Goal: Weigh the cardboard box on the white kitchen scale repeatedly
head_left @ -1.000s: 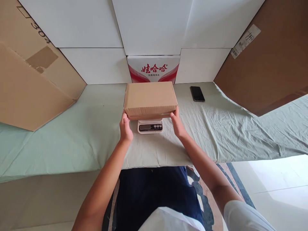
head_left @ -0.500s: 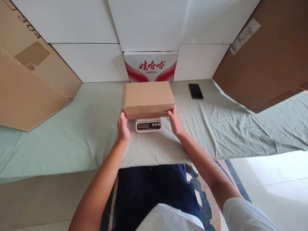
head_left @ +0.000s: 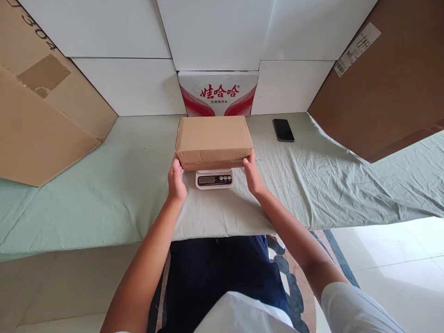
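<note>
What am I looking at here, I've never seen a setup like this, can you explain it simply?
There is no machine here, just a person working bare-handed. The view comes from a camera worn on the head, looking forward and down. The left hand and right hand hold a brown cardboard box near its front corners. A small white scale peeks out below it; whether the box rests on it, I can't tell. A dark phone lies to the right on the pale green cloth, and a red-and-white carton stands behind.
</note>
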